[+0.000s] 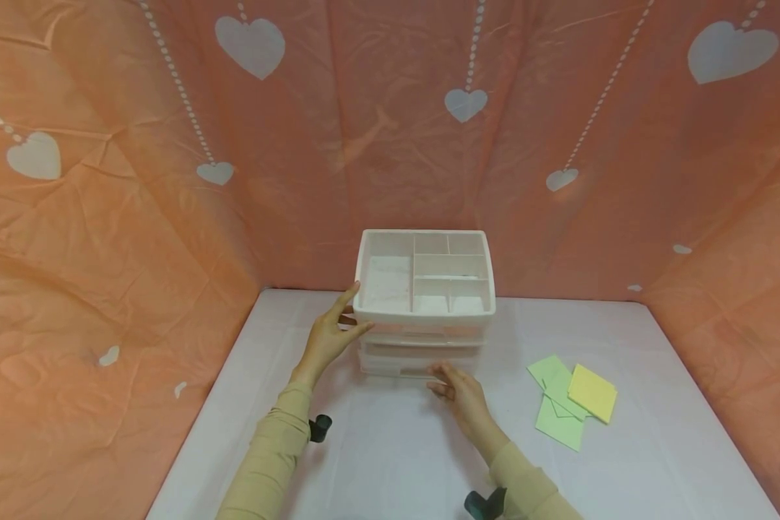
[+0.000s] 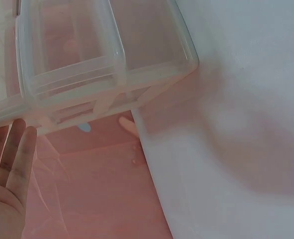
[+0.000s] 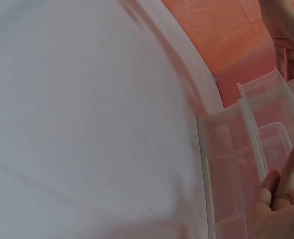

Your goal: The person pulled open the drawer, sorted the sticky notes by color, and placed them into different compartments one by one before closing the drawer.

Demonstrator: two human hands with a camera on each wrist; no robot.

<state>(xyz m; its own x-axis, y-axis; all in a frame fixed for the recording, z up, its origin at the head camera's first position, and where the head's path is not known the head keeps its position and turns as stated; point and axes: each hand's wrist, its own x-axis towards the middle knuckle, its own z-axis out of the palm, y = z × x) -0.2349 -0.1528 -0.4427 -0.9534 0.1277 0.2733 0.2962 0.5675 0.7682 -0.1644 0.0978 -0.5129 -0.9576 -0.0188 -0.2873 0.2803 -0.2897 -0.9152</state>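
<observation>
A white desktop organizer (image 1: 424,316) with clear drawers stands at the back middle of the table. Its divided top tray (image 1: 390,278) is seen from above. My left hand (image 1: 327,334) is at the organizer's left side, thumb toward the front and fingers along the wall; in the left wrist view its straight fingers (image 2: 18,159) reach the edge. Before the drawer fronts is my right hand (image 1: 463,404), fingers loosely bent and nothing in them. The right wrist view has the fingers (image 3: 288,181) overlapping a clear drawer (image 3: 266,104) that juts past the lower drawer (image 3: 226,174).
Green paper notes (image 1: 560,426) and a yellow note pad (image 1: 591,393) lie to the right on the white table (image 1: 663,433). An orange curtain (image 1: 390,180) with white hearts encloses the back and sides. Dark wrist mounts (image 1: 321,428) show at both sleeves.
</observation>
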